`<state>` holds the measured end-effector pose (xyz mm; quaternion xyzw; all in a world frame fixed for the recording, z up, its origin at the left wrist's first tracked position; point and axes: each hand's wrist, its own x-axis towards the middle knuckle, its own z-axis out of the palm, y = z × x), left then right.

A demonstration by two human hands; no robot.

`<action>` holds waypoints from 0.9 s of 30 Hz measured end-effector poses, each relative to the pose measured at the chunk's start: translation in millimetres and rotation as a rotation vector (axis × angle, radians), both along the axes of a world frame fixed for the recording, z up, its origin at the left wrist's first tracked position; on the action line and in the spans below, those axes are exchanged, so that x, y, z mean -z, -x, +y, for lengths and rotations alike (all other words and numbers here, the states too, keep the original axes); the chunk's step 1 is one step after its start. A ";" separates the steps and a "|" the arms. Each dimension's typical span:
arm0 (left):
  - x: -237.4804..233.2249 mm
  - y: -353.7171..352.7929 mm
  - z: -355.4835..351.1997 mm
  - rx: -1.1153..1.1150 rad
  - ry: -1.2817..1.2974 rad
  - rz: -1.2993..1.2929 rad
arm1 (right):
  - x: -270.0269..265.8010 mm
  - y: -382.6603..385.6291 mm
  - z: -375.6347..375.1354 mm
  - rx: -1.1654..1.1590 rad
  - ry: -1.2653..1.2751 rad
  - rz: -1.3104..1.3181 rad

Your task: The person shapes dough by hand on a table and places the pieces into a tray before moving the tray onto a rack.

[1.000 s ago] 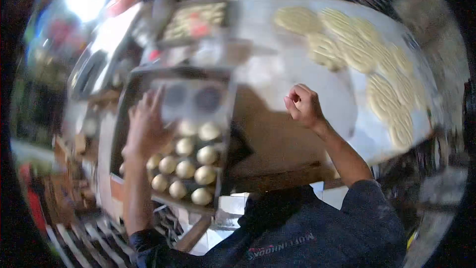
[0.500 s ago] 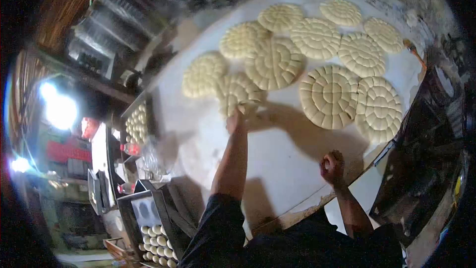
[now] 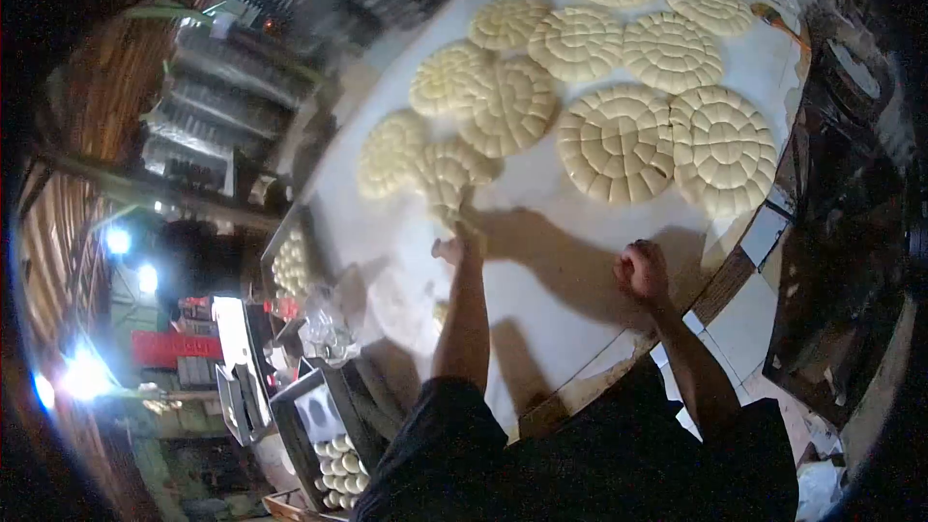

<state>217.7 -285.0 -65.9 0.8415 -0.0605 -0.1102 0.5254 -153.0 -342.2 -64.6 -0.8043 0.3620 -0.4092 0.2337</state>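
Note:
Several round dough pieces, scored into rings of small segments, lie on the pale floured table. My left hand is at the near edge of the lower-left dough round; its thumb points left, and what its fingers hold, if anything, is too small to make out. Over the table at the right, my right hand is curled closed, below the large dough round and apart from it. Another large round lies beside that one, near the table's right edge.
Dough balls fill a tray left of the table, and more lie in a lower tray. A crumpled clear plastic bag sits between them. A brush-like tool rests at the far right edge. Metal racks stand at the upper left.
The camera view has shifted, and the dough rounds appear higher in the frame. My left hand has drawn back slightly toward me from the lower-left round. My right hand remains closed.

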 end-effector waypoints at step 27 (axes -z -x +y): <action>73.4 171.6 415.2 -0.085 0.758 0.442 | -14.0 -46.7 145.2 -0.218 -0.348 -0.273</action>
